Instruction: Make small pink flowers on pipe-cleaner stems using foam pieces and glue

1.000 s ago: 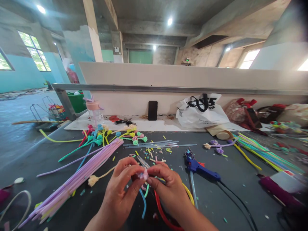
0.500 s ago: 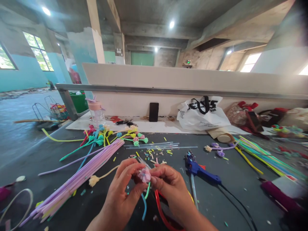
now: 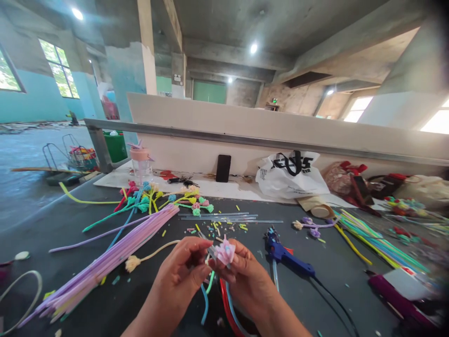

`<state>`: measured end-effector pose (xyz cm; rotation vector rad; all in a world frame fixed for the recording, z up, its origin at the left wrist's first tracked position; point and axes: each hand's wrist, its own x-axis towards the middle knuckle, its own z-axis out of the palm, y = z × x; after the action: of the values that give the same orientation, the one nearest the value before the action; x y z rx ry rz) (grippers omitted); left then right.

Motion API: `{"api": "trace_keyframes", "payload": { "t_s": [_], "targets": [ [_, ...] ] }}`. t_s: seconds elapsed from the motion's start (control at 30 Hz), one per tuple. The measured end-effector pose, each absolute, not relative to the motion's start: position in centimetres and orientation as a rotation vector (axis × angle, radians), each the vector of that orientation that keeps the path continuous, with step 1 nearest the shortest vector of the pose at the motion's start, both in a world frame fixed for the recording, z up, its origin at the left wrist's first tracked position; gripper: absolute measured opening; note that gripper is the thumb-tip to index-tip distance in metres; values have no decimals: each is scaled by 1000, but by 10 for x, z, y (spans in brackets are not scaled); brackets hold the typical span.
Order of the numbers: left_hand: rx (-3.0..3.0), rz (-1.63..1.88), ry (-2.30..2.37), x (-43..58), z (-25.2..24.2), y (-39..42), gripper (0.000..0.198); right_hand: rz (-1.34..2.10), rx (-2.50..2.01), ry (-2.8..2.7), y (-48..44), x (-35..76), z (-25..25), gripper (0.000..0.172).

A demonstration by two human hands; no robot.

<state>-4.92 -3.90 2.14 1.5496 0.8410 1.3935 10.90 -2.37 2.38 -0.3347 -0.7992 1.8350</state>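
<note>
A small pink flower (image 3: 225, 251) made of fuzzy stem is pinched between the thumb and fingers of my right hand (image 3: 247, 278). Just left of it, my left hand (image 3: 182, 276) has its thumb and fingers drawn together; whatever lies between them is too small to make out. Blue and green stems hang below the hands, and part of a red handle (image 3: 228, 304) shows beneath them. A blue glue gun (image 3: 289, 256) lies to the right of my hands. The bundle of pink and purple stems (image 3: 115, 260) rests on the dark table (image 3: 140, 309) at the left.
Finished coloured flowers (image 3: 143, 201) lie behind the bundle, a cream flower (image 3: 132, 263) beside it. Clear glue sticks (image 3: 231, 218) and cut scraps are behind my hands. Further back stand a cup (image 3: 140, 164), a phone (image 3: 223, 168) and a white bag (image 3: 289, 175). More stems (image 3: 375, 238) lie right.
The pink flower has turned upward and moved right, now held in my right hand. My left fingers have come away from the flower. The camera view has tilted slightly.
</note>
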Motion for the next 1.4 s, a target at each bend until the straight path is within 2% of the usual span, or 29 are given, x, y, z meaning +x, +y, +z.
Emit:
{"api": "trace_keyframes", "payload": {
  "t_s": [0.3,0.53,0.77,1.0,1.27,1.4],
  "targets": [
    [1811,1349,812,-56,25,-36,31,1903,-401,-801,-24,103,21,14],
    [1781,1390,907,-55,30,-40,20,1912,-425,-824,-25,102,17,13],
    [1726,1357,915,-54,28,-38,17,1850,-490,-930,-25,102,18,10],
    [1685,1367,997,-54,29,-36,15,1465,-736,-1129,-31,99,19,15],
    [1660,1366,1018,-51,26,-38,16,765,-1015,-1608,-39,101,18,10],
    [1652,1371,1012,-49,25,-37,15,643,-1095,-1657,-38,100,18,2]
  ]
}}
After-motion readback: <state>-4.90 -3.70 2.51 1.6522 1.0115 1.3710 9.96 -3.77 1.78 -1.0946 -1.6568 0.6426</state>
